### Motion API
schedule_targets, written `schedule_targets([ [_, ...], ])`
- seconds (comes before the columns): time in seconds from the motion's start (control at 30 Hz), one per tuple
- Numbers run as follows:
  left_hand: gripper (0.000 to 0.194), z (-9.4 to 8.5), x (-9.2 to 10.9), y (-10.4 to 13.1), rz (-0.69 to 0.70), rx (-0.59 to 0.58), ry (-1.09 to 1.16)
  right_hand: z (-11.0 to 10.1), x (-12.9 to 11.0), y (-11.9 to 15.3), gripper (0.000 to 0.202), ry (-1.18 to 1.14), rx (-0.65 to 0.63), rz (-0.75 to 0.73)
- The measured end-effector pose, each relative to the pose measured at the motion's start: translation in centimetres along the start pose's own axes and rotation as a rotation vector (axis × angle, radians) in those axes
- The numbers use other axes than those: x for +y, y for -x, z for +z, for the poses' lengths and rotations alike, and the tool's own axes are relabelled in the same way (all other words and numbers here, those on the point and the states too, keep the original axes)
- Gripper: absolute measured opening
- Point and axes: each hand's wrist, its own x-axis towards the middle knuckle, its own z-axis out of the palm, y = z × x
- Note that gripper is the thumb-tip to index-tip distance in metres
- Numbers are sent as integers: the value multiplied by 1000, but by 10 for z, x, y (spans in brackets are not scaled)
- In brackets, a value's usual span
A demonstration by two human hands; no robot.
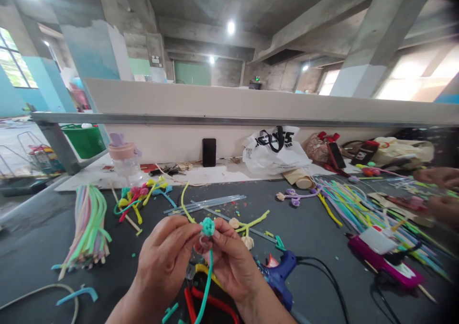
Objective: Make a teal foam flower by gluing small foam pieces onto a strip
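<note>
A small teal flower bud (pixel 207 227) of fuzzy pipe cleaner is held up between my hands, its teal stem (pixel 207 288) hanging below. My left hand (pixel 161 257) pinches the bud from the left with thumb and forefinger. From the other side, my right hand (pixel 233 254) has thumb and fingers closed on its base. Pliers with red handles (pixel 190 305) lie beneath my hands, partly hidden. Close to my right wrist rests a blue glue gun (pixel 281 278). Just past my fingers is a yellow-green stem (pixel 256 222) with cream flowers (pixel 247 241).
Pipe cleaner bundles lie left (pixel 88 228) and right (pixel 337 199). Translucent glue sticks (pixel 208 203) lie ahead. A magenta power strip (pixel 385 262) sits right, near another person's hand (pixel 441 209). A bottle (pixel 125 159), phone (pixel 209 152) and white bag (pixel 274 151) line the back.
</note>
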Motion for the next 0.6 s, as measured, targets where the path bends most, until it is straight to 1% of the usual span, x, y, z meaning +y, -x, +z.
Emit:
schedule_targets([
  [0.23, 26, 0, -3, 7, 58, -7, -41, -4, 4, 0, 12, -8, -19, -15],
  [0.33, 26, 0, -2, 6, 64, -21, -31, -3, 5, 0, 11, 1, 6, -18],
  [0.5, 13, -4, 0, -5, 16, -107, 83, 0, 3, -1, 15, 8, 37, -1],
  [0.6, 13, -7, 1, -9, 2, -165, 132, 0, 3, -2, 16, 22, 20, 5],
])
